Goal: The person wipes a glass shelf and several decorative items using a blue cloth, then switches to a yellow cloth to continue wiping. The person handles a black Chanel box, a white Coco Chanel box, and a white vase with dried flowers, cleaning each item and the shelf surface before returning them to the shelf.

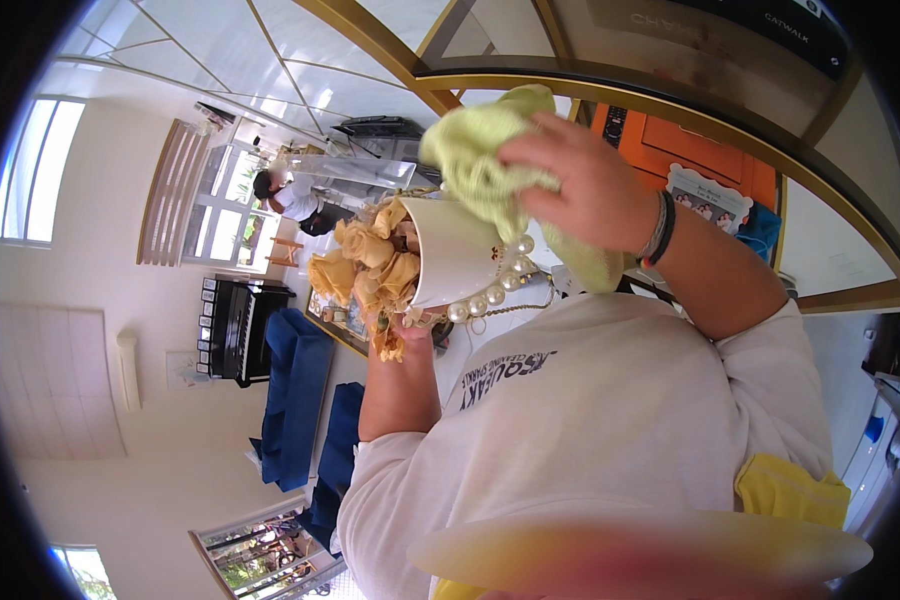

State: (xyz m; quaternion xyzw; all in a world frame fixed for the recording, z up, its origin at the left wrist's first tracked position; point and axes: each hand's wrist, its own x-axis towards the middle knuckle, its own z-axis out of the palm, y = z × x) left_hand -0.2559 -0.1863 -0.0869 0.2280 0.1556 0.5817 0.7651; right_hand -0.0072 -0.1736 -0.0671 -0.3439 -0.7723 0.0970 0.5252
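Note:
A white flower pot (457,250) lies tilted on its side in the air, its mouth toward the left. Dried cream and peach roses (368,262) fill it, and a string of large pearl beads (492,294) hangs along its lower side. My left hand (410,328) grips the pot from below near the rim, its fingers partly hidden by the flowers and beads. Bunched in my right hand (582,180) is a light green cloth (485,150), pressed against the pot's base end. A loose part of that cloth hangs under my right wrist.
A gold-framed glass shelf unit (660,88) stands close beyond my right hand, with an orange box (690,150) and a white picture frame (708,200) in it. Farther left are a blue sofa (295,400), a black piano (245,330) and another person (295,200).

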